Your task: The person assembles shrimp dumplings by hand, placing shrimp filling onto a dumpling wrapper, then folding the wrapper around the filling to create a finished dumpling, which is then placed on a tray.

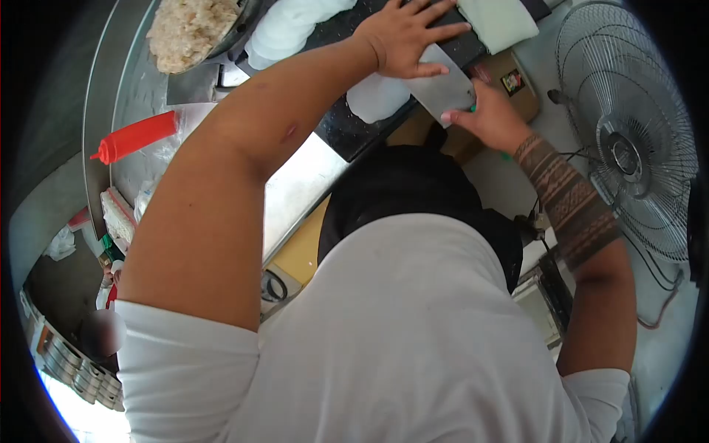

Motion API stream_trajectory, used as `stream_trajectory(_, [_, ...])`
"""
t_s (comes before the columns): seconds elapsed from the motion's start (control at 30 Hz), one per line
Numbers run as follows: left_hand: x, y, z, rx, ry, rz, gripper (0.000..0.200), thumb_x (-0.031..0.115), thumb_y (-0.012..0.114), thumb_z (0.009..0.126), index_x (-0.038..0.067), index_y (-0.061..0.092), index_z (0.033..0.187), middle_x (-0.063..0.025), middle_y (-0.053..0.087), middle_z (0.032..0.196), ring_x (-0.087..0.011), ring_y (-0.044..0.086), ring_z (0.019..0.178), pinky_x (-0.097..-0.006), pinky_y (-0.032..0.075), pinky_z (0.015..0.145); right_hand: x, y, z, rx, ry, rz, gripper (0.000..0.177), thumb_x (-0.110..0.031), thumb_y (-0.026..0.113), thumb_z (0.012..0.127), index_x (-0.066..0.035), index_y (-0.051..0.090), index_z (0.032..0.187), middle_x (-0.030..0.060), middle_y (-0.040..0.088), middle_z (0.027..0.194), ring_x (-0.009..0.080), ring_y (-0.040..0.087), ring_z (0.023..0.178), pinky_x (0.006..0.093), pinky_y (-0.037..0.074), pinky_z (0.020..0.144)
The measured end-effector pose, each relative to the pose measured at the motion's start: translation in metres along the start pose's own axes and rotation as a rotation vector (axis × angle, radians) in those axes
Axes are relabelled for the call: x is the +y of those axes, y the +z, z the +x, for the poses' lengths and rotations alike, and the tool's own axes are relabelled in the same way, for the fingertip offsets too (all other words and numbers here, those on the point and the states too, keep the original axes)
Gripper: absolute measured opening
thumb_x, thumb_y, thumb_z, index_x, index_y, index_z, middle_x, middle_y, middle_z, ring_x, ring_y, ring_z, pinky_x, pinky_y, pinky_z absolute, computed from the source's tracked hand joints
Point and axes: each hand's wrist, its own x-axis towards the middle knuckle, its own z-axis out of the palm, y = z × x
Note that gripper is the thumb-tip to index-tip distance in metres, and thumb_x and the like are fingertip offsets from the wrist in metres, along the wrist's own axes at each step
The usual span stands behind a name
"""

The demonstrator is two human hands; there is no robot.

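Steel cleaver (445, 90) lies flat on the dark worktop (341, 130), touching a pale dough piece (375, 99), the left hand (406, 37) spread wide upon its blade, the right hand (489, 117) with fingers closed around the handle, apparently mid-press.

— What's worn?
— A white T-shirt (413, 332) with short sleeves; something black, maybe an apron (413, 184), over the front.
— Any markings?
— A dark tattoo (569, 203) of patterned bands; it wraps the forearm behind the right hand (491, 118).
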Motion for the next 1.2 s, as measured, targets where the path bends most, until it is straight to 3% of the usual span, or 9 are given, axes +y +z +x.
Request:
stream_trajectory(0.17, [-0.023,-0.02,-0.004,0.093,0.048,-0.066,0.088,0.062,0.064,0.087,0.016,0.039,0.158,-0.0285,0.03,0.163,-0.0492,0.029,0.15,-0.0715,0.02,0.119,-0.02,0.001,0.007,0.046,-0.048,-0.195,0.063,-0.038,0.085,0.083,0.005,0.061,0.123,0.0233,0.072,0.109,0.0335,0.071,0.104,0.0418,0.054,0.09])
stream_trajectory(0.23, [-0.011,-0.006,-0.032,0.036,0.011,-0.095,0.083,0.066,0.059,0.089,0.034,0.035,0.161,-0.0158,0.031,0.167,-0.038,0.033,0.152,-0.0586,0.029,0.117,-0.031,0.025,-0.021,-0.024,-0.007,0.042,0.065,-0.038,0.088,0.081,0.004,0.062,0.123,0.0231,0.072,0.111,0.034,0.071,0.106,0.0414,0.054,0.094])
stream_trajectory(0.43, [0.031,0.014,-0.016,-0.045,0.029,-0.061,0.082,0.066,0.06,0.088,0.036,0.036,0.16,-0.0136,0.029,0.169,-0.0366,0.029,0.155,-0.0641,0.021,0.123,0.027,0.053,-0.041,0.044,-0.006,0.181,0.063,-0.038,0.088,0.079,0.007,0.062,0.114,0.0254,0.071,0.105,0.0397,0.071,0.099,0.0447,0.055,0.088])
stream_trajectory(0.53, [0.004,0.008,0.013,0.027,0.036,-0.095,0.088,0.063,0.063,0.087,0.015,0.039,0.158,-0.028,0.029,0.164,-0.0485,0.029,0.151,-0.0714,0.02,0.119,0.02,0.001,-0.011,0.034,-0.021,0.071,0.062,-0.04,0.087,0.08,0.007,0.062,0.112,0.0261,0.071,0.105,0.0402,0.071,0.1,0.0449,0.055,0.089])
stream_trajectory(0.77, [-0.012,-0.03,-0.02,0.057,0.08,-0.1,0.088,0.061,0.063,0.087,0.013,0.039,0.158,-0.0303,0.028,0.164,-0.0486,0.028,0.151,-0.0712,0.02,0.119,-0.024,0.024,-0.017,0.023,-0.006,-0.02,0.062,-0.035,0.088,0.081,0.005,0.062,0.122,0.0219,0.073,0.109,0.0343,0.072,0.101,0.0415,0.055,0.091])
stream_trajectory(0.8, [-0.005,-0.01,-0.041,0.065,0.038,-0.172,0.078,0.065,0.059,0.089,0.031,0.042,0.158,-0.0153,0.03,0.168,-0.0366,0.03,0.154,-0.0642,0.022,0.121,-0.023,0.041,-0.026,-0.028,0.029,-0.037,0.063,-0.032,0.089,0.08,0.005,0.062,0.123,0.0224,0.072,0.11,0.0355,0.071,0.103,0.042,0.055,0.091])
stream_trajectory(1.03, [0.026,0.02,-0.004,-0.044,0.017,-0.032,0.082,0.061,0.062,0.087,0.034,0.036,0.16,-0.0114,0.024,0.171,-0.034,0.026,0.156,-0.0654,0.019,0.122,0.027,0.039,-0.042,0.057,-0.044,0.176,0.063,-0.04,0.087,0.08,0.006,0.061,0.115,0.0272,0.071,0.106,0.0427,0.07,0.101,0.0465,0.054,0.089])
stream_trajectory(1.07, [0.017,0.018,0.003,0.204,0.054,0.078,0.067,0.052,0.065,0.09,0.027,0.053,0.151,-0.0143,0.051,0.154,-0.0325,0.054,0.136,-0.0584,0.043,0.108,0.027,0.022,-0.031,0.027,-0.055,0.114,0.06,-0.039,0.085,0.083,0.006,0.061,0.114,0.0275,0.071,0.106,0.043,0.07,0.101,0.0468,0.054,0.088])
stream_trajectory(1.2, [-0.017,0.008,0.007,0.205,-0.23,-0.094,0.076,0.047,0.061,0.092,0.011,0.04,0.156,-0.0322,0.032,0.16,-0.0501,0.032,0.149,-0.0661,0.023,0.12,0.0,-0.031,0.025,0.003,-0.172,-0.234,0.054,-0.039,0.078,0.09,0.007,0.059,0.112,0.028,0.07,0.104,0.0438,0.069,0.1,0.0474,0.054,0.087])
